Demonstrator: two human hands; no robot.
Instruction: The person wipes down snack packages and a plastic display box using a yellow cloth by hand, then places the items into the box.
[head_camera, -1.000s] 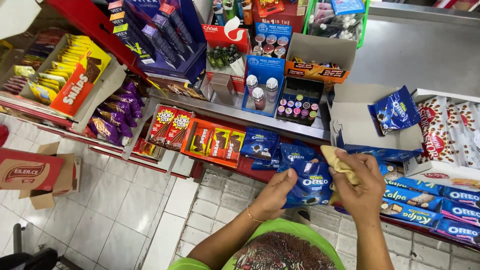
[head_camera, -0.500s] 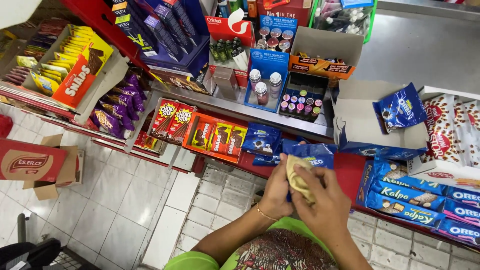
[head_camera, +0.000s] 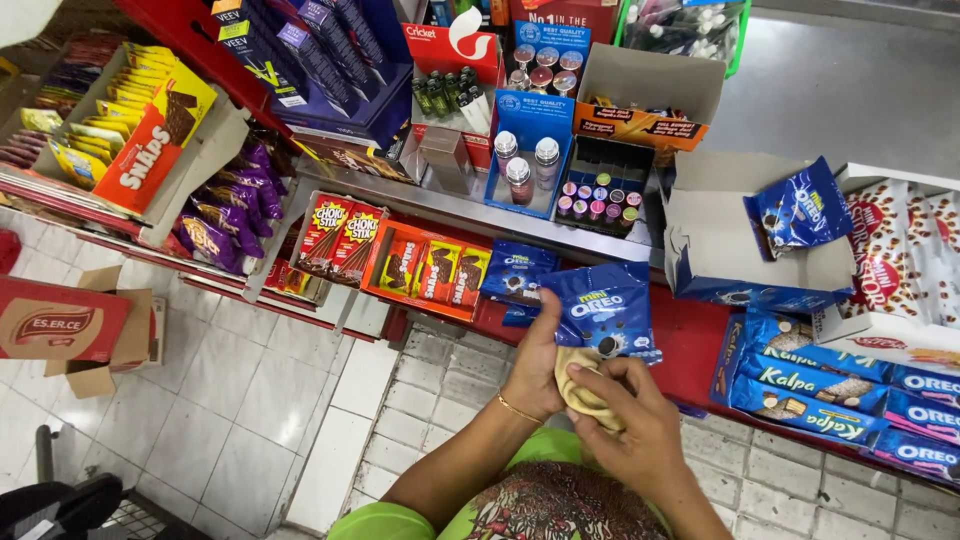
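A blue packet of small sandwich cookies (head_camera: 604, 303) is pinched at its lower edge by my left hand (head_camera: 535, 362), close in front of my chest. My right hand (head_camera: 628, 420) grips a crumpled yellowish cloth (head_camera: 580, 392) pressed against the packet's bottom. Both hands touch each other over the cloth. Behind them, another blue cookie packet (head_camera: 515, 271) lies on the red shelf (head_camera: 690, 345). A gold bangle circles my left wrist.
An open blue-and-white carton (head_camera: 735, 255) holds one blue packet (head_camera: 799, 207) at the right. Blue wafer packs (head_camera: 810, 380) fill the lower right. Orange snack boxes (head_camera: 432, 268), purple packets (head_camera: 222, 215) and a yellow-red display box (head_camera: 150, 130) line the left shelves. A cardboard box (head_camera: 70, 330) stands on the tiled floor.
My hands have drawn back from the shelf toward my chest. The left hand has picked up a blue cookie packet, and the cloth now meets it.
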